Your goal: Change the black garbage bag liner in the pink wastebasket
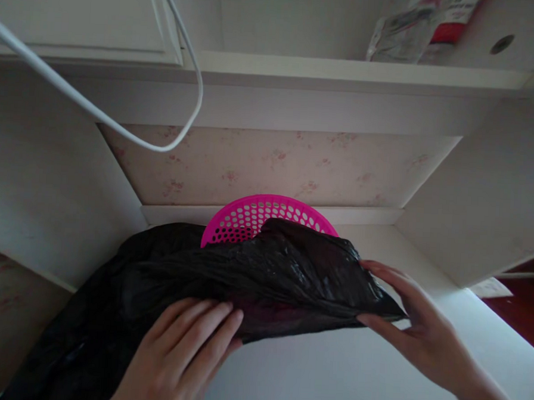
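Right now the black plastic bag point(245, 270) lies draped over the pink basket point(257, 214) on the white surface point(329, 376), the left hand point(182, 351) pressed flat and open on its near edge, the right hand point(416, 327) pinching its corner. Thin film could tear against the basket's rim, or slide off it.

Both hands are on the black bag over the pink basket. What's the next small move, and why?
Probably draw the black bag back over the far rim of the pink basket. That rim stands uncovered, while the left hand lies flat on the near edge and the right hand pinches the bag's right corner.
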Available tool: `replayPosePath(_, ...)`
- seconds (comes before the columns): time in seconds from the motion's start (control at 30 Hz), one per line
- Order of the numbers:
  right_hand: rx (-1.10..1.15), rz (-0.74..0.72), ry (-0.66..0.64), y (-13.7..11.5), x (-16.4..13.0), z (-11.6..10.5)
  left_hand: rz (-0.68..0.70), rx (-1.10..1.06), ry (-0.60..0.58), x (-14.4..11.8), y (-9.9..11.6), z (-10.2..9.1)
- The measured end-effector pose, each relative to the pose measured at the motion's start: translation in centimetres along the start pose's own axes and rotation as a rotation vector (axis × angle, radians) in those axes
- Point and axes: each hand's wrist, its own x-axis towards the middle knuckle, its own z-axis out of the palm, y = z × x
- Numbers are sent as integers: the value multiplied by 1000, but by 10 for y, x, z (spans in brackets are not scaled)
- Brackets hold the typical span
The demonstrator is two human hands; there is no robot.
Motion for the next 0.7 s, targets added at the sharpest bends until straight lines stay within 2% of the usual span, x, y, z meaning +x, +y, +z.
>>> replayPosePath(0.07,-42,-109,-55,3,3,8,-11,30,-28,-3,-1,11)
replayPosePath(0.13,-57,-138,-27,8,5,12,-36,44,6,-14,-3,18)
replayPosePath(0.23,-73,74,81,11,9,15,-70,7,17,-24,-3,20)
replayPosePath(0.37,-8,422,229,18,28,18,-77,-142,-99,-15,2,16)
replayPosePath(0.43,32,517,295,26,42,21,-68,-196,-126,-7,0,16)
replayPosePath(0.5,4,513,341,36,55,24,-103,-251,-109,-4,-5,21)
replayPosePath(0.57,-15,509,335,46,65,28,-221,-323,17,-4,-10,31)
replayPosePath(0.6,17,549,313,49,68,31,-322,-380,100,-5,-13,37)
replayPosePath(0.7,326,768,244,51,73,37,-761,-653,305,-10,-20,52)
